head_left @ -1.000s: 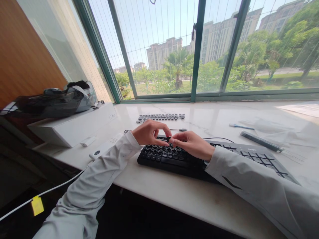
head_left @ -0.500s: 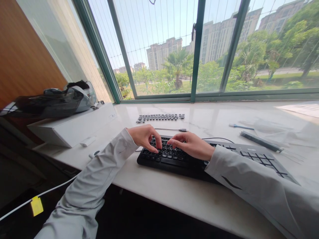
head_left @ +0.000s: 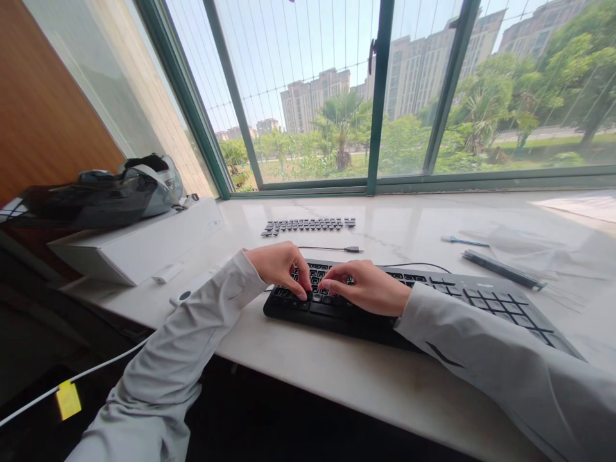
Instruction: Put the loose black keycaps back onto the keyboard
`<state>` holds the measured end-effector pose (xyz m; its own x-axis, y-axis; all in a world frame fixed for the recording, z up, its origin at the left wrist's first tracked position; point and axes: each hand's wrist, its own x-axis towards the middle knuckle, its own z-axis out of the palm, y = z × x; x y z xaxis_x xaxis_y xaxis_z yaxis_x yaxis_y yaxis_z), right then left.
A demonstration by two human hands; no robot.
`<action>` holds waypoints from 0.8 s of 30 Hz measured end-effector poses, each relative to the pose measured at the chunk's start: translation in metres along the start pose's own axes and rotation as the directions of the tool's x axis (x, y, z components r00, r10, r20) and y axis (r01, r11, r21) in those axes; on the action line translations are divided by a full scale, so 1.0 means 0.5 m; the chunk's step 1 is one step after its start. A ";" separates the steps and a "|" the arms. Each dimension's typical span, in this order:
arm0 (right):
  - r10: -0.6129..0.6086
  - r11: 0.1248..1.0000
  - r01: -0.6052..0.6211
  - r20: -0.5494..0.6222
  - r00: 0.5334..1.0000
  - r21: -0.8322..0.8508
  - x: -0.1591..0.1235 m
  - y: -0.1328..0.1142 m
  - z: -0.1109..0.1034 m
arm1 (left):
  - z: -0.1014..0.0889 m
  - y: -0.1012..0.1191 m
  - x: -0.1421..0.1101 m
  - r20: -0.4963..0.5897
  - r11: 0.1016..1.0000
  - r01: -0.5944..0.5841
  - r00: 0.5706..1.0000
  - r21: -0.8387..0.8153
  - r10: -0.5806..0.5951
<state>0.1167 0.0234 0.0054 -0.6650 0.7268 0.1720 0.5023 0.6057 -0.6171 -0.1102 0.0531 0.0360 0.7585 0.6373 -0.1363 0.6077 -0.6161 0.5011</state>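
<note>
A black keyboard (head_left: 481, 298) lies on the white sill, near its front edge, with its cable and USB plug (head_left: 353, 249) behind it. My left hand (head_left: 276, 264) is curled over the keyboard's left end, thumb and fingertips pinched down on a small black keycap (head_left: 304, 296) among the keys. My right hand (head_left: 370, 287) rests just to its right, fingers bent with the tips lying on the keys and nothing in them. Rows of loose black keycaps (head_left: 308, 224) lie farther back, toward the window. Both arms wear pale grey sleeves.
A white box (head_left: 144, 240) with a helmet and dark bag (head_left: 96, 196) on it stands at the left. A blue tool (head_left: 462, 242), a long black strip (head_left: 503, 271) and clear plastic wrap (head_left: 534, 247) lie at the right. A white cable with a yellow tag (head_left: 67, 398) hangs below.
A second ago both hands held a small keycap between them above the keyboard. They have since come down onto the keys, and the left hand now presses at the left end.
</note>
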 end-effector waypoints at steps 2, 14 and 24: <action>-0.015 0.999 0.014 -0.011 1.000 -0.029 -0.001 0.000 0.004 | 0.003 -0.002 0.001 -0.007 1.000 0.006 1.000 -0.024 -0.006; -0.506 0.724 0.469 0.074 0.860 -0.506 -0.017 0.010 0.024 | 0.012 -0.001 0.004 -0.037 0.999 0.030 0.999 0.023 -0.029; -0.507 0.703 0.474 0.094 0.857 -0.530 -0.018 0.007 0.025 | 0.020 -0.016 0.019 -0.015 0.996 0.080 0.997 -0.026 -0.080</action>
<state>0.1174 0.0147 -0.0079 -0.8763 0.2854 0.3881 0.3309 0.9421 0.0544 -0.1056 0.0595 0.0223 0.7035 0.6917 -0.1634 0.6601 -0.5507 0.5110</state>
